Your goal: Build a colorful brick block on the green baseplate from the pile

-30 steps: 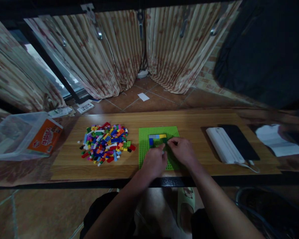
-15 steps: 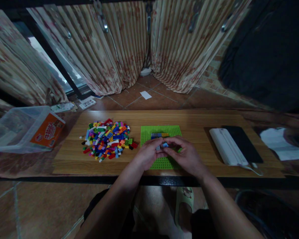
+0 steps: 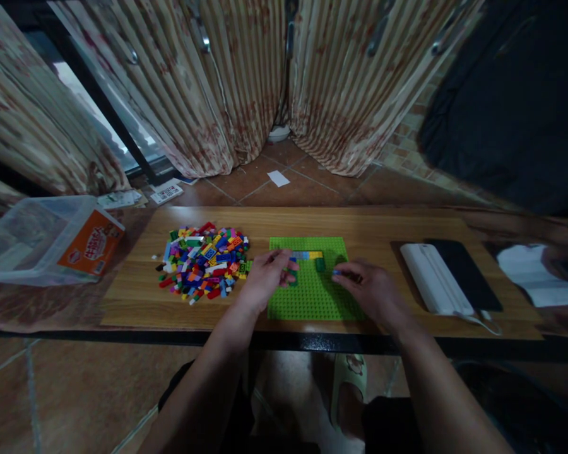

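Note:
My right hand [image 3: 369,287] is closed in a pinch on a small blue toy brick [image 3: 336,273], above the right part of the green baseplate [image 3: 312,306]. Over the plate's left edge, my left hand [image 3: 265,277] has its fingers apart, somewhat blurred, and no brick shows in them. Between the hands, a row of blue, light blue and yellow bricks [image 3: 307,255] is fixed on the plate. A dark green brick [image 3: 320,265] sits at the row's right end. Another green brick [image 3: 293,277] shows beside my left fingers, partly covered by them.
A heap of mixed loose bricks [image 3: 208,261] lies left of the plate on the wooden board [image 3: 378,224]. A clear plastic bin [image 3: 38,233] with an orange label stands farther left. To the right are a white device [image 3: 433,280] with a cable and a dark flat pad [image 3: 473,277].
My hands were together over the plate with small bricks between their fingers. They have moved apart, the left leftward and the right rightward with the blue brick, uncovering the brick row.

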Demonstrator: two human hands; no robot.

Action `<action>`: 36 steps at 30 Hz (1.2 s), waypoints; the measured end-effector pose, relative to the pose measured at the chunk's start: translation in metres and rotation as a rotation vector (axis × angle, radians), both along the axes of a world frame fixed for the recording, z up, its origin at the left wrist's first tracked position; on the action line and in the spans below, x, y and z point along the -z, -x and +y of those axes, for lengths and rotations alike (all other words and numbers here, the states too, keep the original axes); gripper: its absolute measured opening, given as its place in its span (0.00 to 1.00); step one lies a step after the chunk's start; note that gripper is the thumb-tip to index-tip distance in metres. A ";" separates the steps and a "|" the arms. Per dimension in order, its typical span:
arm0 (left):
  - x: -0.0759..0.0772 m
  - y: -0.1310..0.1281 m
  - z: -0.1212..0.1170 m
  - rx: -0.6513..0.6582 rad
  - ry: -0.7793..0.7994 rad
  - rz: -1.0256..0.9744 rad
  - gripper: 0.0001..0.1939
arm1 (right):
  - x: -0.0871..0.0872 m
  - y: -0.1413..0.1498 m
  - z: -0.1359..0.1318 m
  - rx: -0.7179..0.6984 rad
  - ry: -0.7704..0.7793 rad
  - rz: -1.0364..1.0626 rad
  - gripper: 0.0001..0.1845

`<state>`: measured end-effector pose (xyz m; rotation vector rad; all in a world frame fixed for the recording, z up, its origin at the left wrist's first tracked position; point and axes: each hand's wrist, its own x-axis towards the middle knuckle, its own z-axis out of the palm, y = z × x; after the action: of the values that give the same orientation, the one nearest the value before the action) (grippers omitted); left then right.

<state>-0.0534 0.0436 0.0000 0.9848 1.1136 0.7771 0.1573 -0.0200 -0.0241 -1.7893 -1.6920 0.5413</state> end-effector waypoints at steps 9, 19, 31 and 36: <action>0.006 0.003 0.004 0.000 -0.072 0.015 0.18 | 0.010 0.018 0.010 -0.074 0.036 -0.102 0.07; 0.012 0.001 0.000 0.164 -0.142 0.115 0.17 | 0.012 0.021 0.012 0.000 0.047 -0.094 0.06; 0.011 0.000 0.000 0.127 -0.110 0.102 0.18 | 0.011 0.017 0.010 0.009 0.025 -0.044 0.08; 0.008 -0.001 0.000 0.087 -0.023 0.029 0.12 | 0.013 0.026 0.011 0.072 0.019 -0.106 0.13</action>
<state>-0.0526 0.0435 -0.0080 1.0596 1.0812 0.7086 0.1311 -0.0093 -0.0373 -1.9144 -1.6906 0.4393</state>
